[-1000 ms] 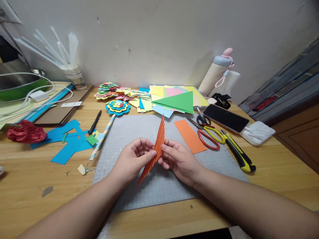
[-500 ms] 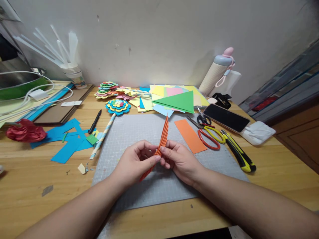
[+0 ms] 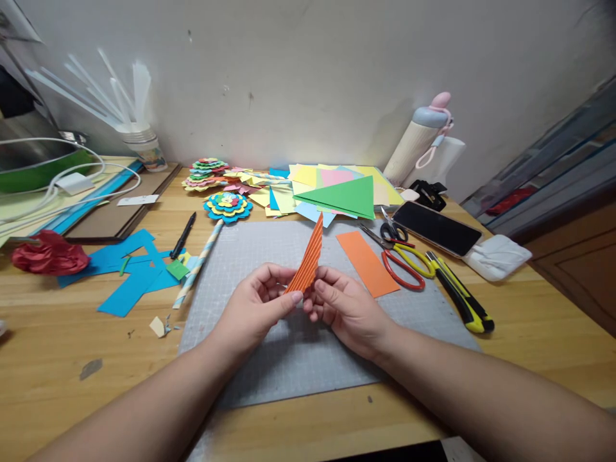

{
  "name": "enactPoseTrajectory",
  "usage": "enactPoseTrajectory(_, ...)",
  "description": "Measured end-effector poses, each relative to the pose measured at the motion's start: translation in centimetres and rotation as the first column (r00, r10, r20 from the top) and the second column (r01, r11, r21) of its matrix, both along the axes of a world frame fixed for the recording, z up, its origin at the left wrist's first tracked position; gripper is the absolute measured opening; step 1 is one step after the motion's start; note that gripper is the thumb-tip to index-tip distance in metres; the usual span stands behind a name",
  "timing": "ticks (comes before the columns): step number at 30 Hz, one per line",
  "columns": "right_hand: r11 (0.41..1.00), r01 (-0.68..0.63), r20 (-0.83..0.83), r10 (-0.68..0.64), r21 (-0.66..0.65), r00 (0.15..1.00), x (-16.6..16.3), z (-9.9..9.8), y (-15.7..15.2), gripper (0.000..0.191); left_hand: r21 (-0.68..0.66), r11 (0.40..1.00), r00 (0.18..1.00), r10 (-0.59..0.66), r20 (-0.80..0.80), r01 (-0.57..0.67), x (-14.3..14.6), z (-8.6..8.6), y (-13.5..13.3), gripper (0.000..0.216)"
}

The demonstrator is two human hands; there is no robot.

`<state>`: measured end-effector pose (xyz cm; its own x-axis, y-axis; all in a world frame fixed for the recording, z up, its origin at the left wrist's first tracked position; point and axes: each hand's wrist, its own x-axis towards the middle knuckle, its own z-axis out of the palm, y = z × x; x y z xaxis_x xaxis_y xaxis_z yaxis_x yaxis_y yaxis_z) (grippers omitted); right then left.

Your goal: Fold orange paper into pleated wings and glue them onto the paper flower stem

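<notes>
A strip of orange paper (image 3: 308,260), folded into narrow pleats like a fan, is held up over the grey cutting mat (image 3: 269,359). My left hand (image 3: 262,298) pinches its lower left part, thumb in front and fingers behind. At the lower right edge, the curled fingers of my right hand (image 3: 344,305) close on the pleats, partly hidden from view. The pleated paper's top points up and away from me. On the mat right of my hands lies a flat orange paper strip (image 3: 368,263).
Scissors (image 3: 404,266), a utility knife (image 3: 459,292) and a phone (image 3: 437,226) lie to the right. Leftward are blue paper scraps (image 3: 132,289), a black pen (image 3: 183,235) and a paper flower (image 3: 228,206) on a striped stem. Coloured sheets (image 3: 344,197) lie behind the mat.
The pleated paper has turned and spread, so more of its face shows. My left hand has shifted slightly left, and my right thumb has come off the front of the pleats.
</notes>
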<state>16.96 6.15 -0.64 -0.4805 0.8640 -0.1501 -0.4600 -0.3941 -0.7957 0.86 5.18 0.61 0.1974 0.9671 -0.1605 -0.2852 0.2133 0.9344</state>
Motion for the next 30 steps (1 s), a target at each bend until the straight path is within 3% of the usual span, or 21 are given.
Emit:
enactPoseTrajectory(12, 0.999, 0.014, 0.051, -0.016, 0.045, 0.999, 0.05, -0.02, 0.03, 0.019, 0.069, 0.994, 0.997, -0.081, -0.015, 0.082, 0.01, 0.45, -0.29, 0.026)
enactPoseTrajectory(21, 1.000, -0.001, -0.017, 0.001, 0.030, 1.000, 0.09, 0.34, 0.02, 0.024, 0.029, 0.993, 0.992, -0.114, -0.046, 0.115, -0.22, 0.34, -0.23, 0.029)
enactPoseTrajectory(30, 0.999, 0.021, 0.041, -0.022, 0.034, 0.999, 0.17, -0.22, 0.13, 0.019, 0.003, 0.979, 0.976, -0.202, -0.082, 0.203, -0.23, 0.34, -0.30, 0.028)
